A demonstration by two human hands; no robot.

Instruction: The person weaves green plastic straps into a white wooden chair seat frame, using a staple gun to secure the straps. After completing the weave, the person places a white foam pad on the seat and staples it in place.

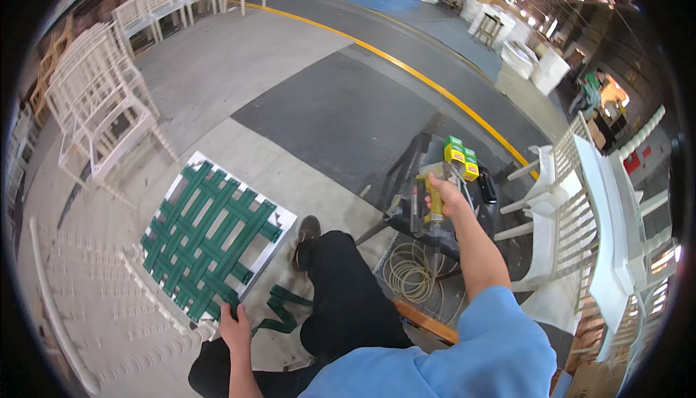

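The green webbing seat point(206, 235) is found at the left, beside the knee, and what a lattice is presented: strips are crossed over and under across most of the white frame point(284, 221)! The weave is judged well advanced but not finished, for slits are left between strips and a wider gap is shown toward the right-hand edge. Down at the near corner, a green strap point(281, 317) appears to be pinched by the fingers of the left hand point(235, 330), its loose length trailed in folds over the floor, so that end is taken to be unfastened. Over on the right, a yellow tool point(436, 211) is grasped by the wrapped fingers of the right hand point(448, 196) at the black bench point(428, 234); whether it is lifted cannot be told. Tight quarters there: small green-and-yellow boxes point(454, 151) and a black case point(487, 188) are set close by, a coiled hose point(410, 295) is laid below, and white chairs point(528, 253) are crowded in at the right. Between seat and bench, the way is crossed by a dark-trousered leg point(341, 275). More room is offered beyond, where grey floor point(225, 83) is bounded by a yellow line point(406, 67)
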